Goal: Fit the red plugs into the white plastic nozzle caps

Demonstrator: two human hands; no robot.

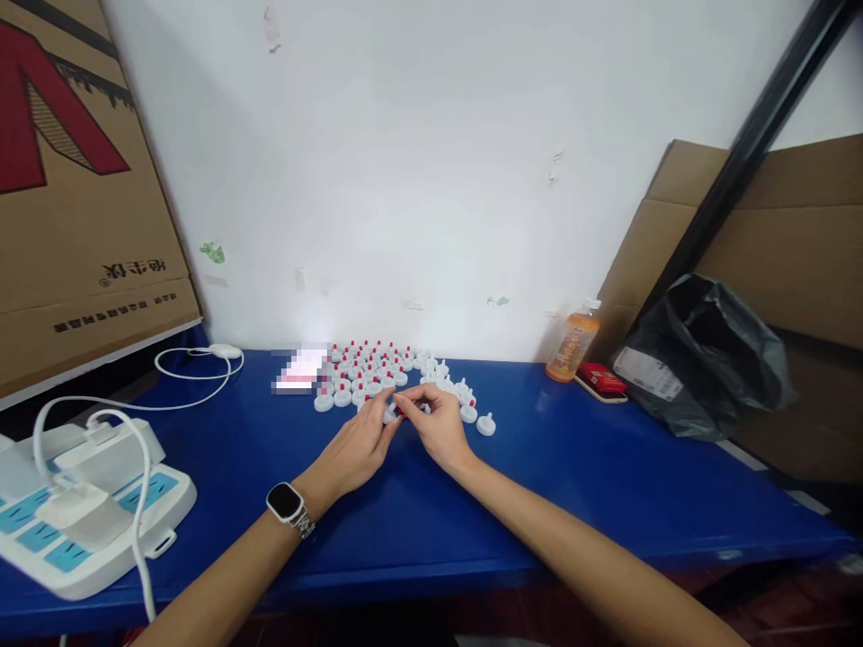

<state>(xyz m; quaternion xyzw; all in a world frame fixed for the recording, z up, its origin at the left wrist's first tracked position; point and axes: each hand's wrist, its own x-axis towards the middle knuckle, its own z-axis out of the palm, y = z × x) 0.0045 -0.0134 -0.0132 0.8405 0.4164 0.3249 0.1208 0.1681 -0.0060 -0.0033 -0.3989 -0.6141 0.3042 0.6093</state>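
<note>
A blurred patch (300,369) hides something beside the white caps (378,368).

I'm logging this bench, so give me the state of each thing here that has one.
Left hand: fingertips pinching a white cap.
Right hand: fingertips closed on the same cap.
Caps with red tips: standing in rows by the wall.
Bottle: upright, capped, orange liquid inside.
Power strip: chargers plugged in.
Black bag: crumpled, slumped against cardboard.
Watch: on left wrist, screen dark.
</note>
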